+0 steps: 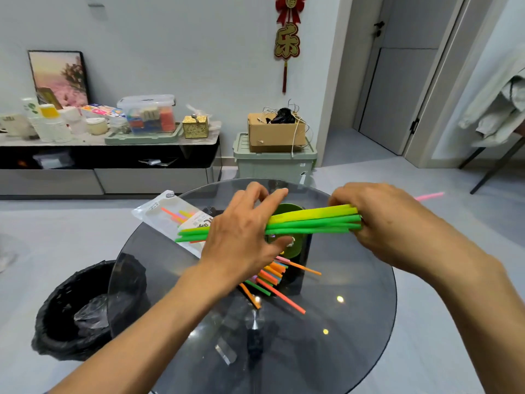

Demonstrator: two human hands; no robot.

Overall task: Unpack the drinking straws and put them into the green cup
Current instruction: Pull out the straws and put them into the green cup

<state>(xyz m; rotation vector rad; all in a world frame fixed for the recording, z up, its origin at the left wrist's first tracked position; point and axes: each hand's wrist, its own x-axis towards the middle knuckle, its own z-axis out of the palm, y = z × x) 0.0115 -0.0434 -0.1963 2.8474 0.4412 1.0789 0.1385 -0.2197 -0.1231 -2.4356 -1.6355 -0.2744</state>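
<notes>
A bundle of green and yellow straws [309, 221] is held level above the green cup [295, 245], which stands mid-table and is largely hidden behind the bundle and my hands. My left hand [241, 237] wraps the bundle near its middle, forefinger stretched out. My right hand [377, 223] pinches the bundle's right end. Several loose orange, red, pink and green straws [272, 280] lie on the glass just in front of the cup. The white straw package [170, 216], with a few straws showing inside, lies at the table's far left.
The round dark glass table [355, 322] carries everything. A bin lined with a black bag [76, 311] stands on the floor at its left. A pink straw [429, 196] lies on the floor at the right. A green storage box with a carton [274, 155] stands behind.
</notes>
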